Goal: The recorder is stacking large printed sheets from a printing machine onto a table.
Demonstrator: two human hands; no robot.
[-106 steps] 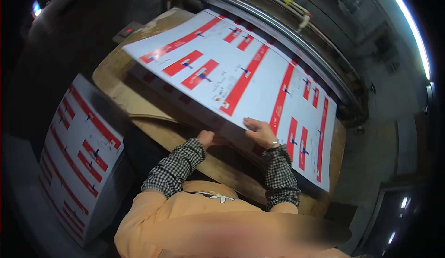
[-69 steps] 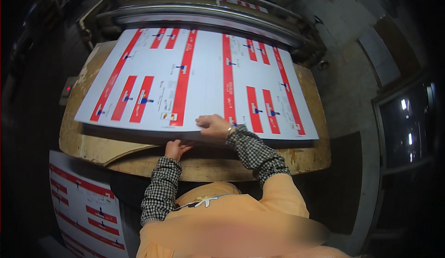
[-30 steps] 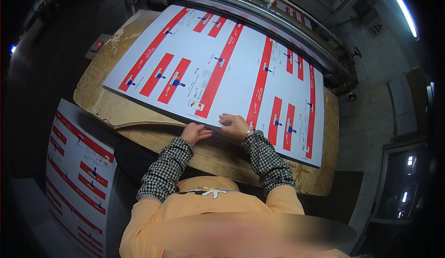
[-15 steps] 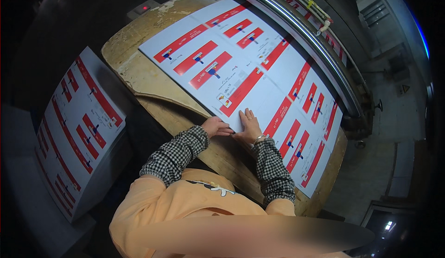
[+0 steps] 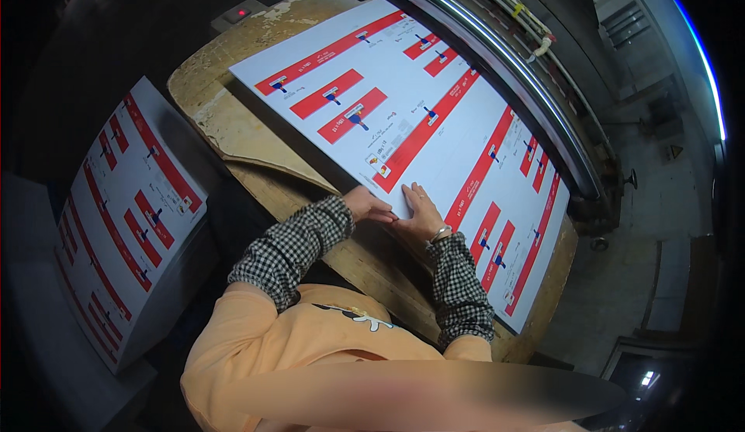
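Note:
A large printed sheet (image 5: 466, 153), white with red bands and small blue figures, lies on a worn wooden table, its far edge against a shiny metal roller (image 5: 497, 63). My left hand (image 5: 369, 205) is closed at the middle of the sheet's near edge, its fingertips at the paper. Right beside it, my right hand (image 5: 421, 212) grips the same edge, with fingers laid over the top. The fingertips nearly meet. A dark gap shows under the edge left of my hands. The undersides of both hands are hidden.
On the left stands a tall stack of similar printed sheets (image 5: 116, 277). The wooden table (image 5: 206, 95) has a curved, chipped rim. Behind the roller runs a pipe (image 5: 497, 5) with yellow on it. A small box with a red light (image 5: 242, 13) sits at the back left.
The printing on the far half, by the roller, has shifted toward it, and the bands there now run on without a break. The near edge sits slightly higher. My hands have barely moved.

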